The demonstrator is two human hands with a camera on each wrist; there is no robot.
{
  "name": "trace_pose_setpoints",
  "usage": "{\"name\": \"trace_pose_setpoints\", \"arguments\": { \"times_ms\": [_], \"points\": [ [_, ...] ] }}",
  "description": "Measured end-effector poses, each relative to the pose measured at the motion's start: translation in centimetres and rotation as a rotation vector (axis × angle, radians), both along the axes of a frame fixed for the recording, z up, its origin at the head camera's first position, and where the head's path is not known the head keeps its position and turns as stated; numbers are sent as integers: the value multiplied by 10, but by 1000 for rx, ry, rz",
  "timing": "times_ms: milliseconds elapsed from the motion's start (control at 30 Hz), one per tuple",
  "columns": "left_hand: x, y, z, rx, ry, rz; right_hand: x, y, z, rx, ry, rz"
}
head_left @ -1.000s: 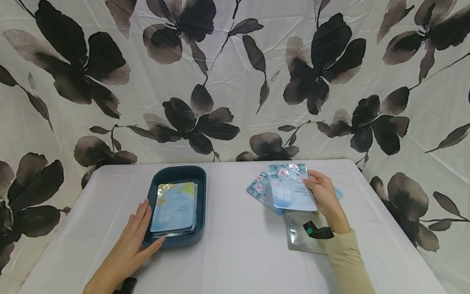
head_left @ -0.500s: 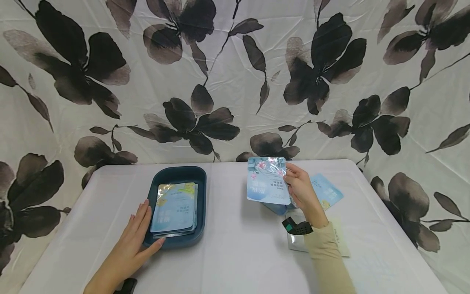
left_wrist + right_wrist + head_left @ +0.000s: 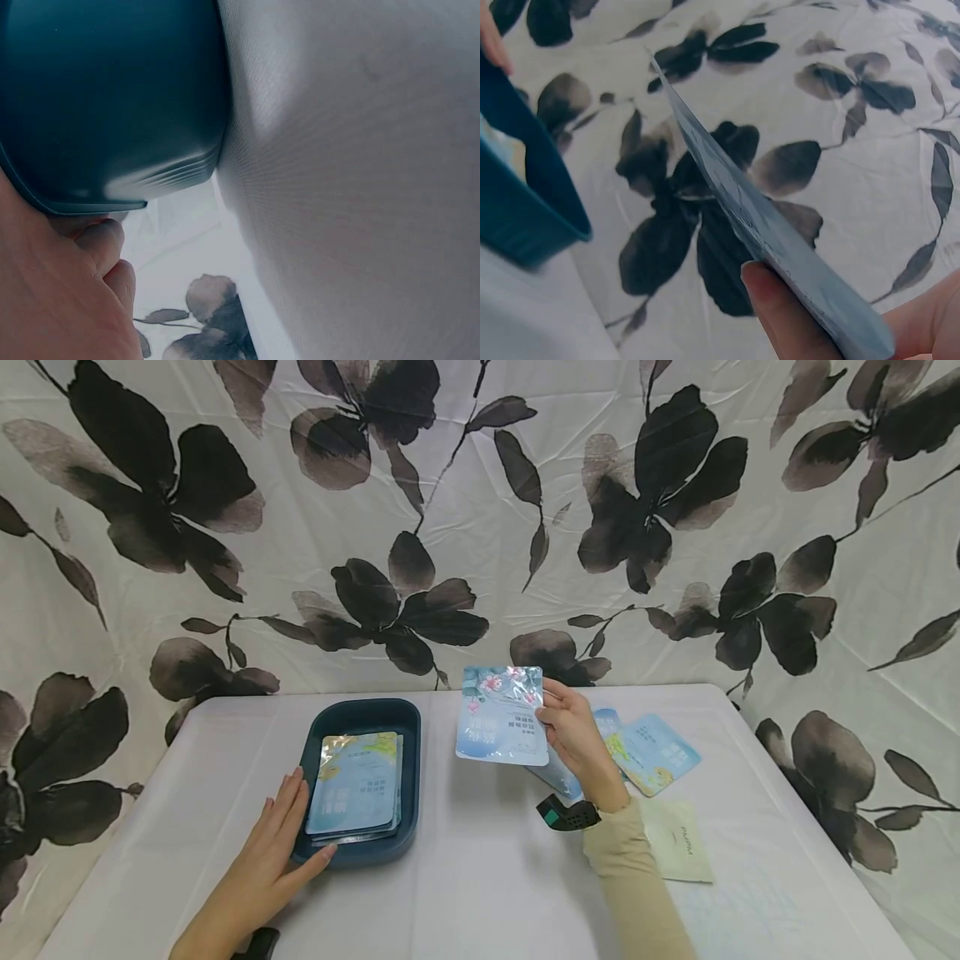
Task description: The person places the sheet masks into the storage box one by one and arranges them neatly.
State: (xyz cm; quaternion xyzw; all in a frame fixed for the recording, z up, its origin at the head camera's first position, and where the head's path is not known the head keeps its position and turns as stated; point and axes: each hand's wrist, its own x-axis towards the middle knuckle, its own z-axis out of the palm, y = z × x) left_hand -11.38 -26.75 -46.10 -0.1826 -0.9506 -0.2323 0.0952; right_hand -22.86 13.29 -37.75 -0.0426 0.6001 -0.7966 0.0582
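Observation:
A flat blue sheet-mask packet (image 3: 498, 722) with pink blossoms is pinched at its right edge by my right hand (image 3: 579, 735), raised over the middle of the table. The right wrist view shows this packet (image 3: 757, 214) nearly edge-on, between thumb and fingers. My left hand (image 3: 258, 856) rests along the left side of a dark teal bin (image 3: 375, 855), fingers straight and thumb by the front rim. Inside the bin lies a stack of blue packets (image 3: 352, 785) with yellow flowers on the top one. From the left wrist, the bin's side wall (image 3: 112, 97) fills the upper left.
Right of centre on the white table (image 3: 480, 893) lie more packets: a blue one with yellow flowers (image 3: 656, 756), a pale green one (image 3: 681, 843), and another blue one (image 3: 558, 777) partly hidden under my right hand. A floral cloth (image 3: 465, 485) hangs behind the table.
My right hand has carried the blossom packet leftward and slightly up, away from the other packets, uncovering the yellow-flowered and green ones. My left hand and the bin stay put.

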Motion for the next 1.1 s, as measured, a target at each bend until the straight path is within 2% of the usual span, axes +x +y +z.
{"name": "trace_pose_setpoints", "arguments": {
  "times_ms": [233,433,767,1100],
  "points": [
    [0,-1,-1,4,-4,0,-4,-24,6,-37,-5,34],
    [0,-2,-2,8,-3,-4,-11,-45,4,-62,-13,62],
    [0,-1,0,17,9,-11,-18,-88,6,-64,-94,110],
    [0,0,1,-2,2,9,-22,-131,2,-84,-167,179]
  ]
}}
